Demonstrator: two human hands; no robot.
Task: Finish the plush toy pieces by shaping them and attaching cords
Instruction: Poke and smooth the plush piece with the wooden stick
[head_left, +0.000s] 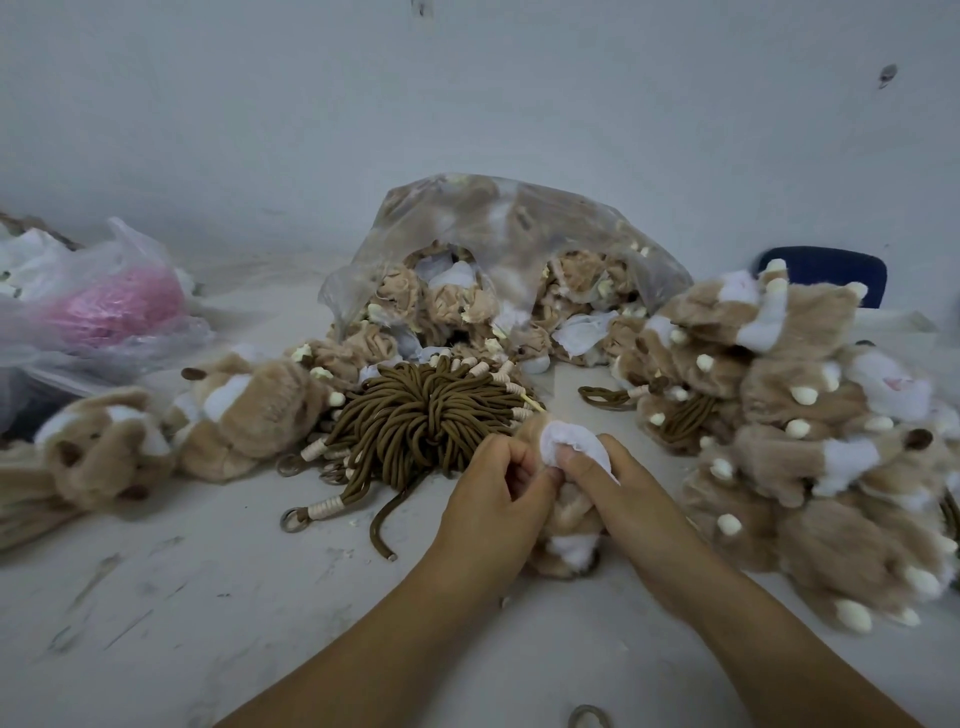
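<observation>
Left hand (491, 501): pinching the plush piece (569, 525) on the table (208, 597).
Right hand (621, 499): gripping its white patch, touching the left.
Cord bundle (415, 415): lying just beyond.
Clear bag (498, 260): sitting farthest, spilling pieces.

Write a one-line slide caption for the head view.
Both hands, left and right, work a plush piece beside the cord bundle and finished toys.

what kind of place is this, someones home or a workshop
Most likely a small toy-making workshop: a clear bag spilling unfinished plush pieces, a bundle of brown cords with rings, and a stack of plush toys on a scuffed white table.
</observation>
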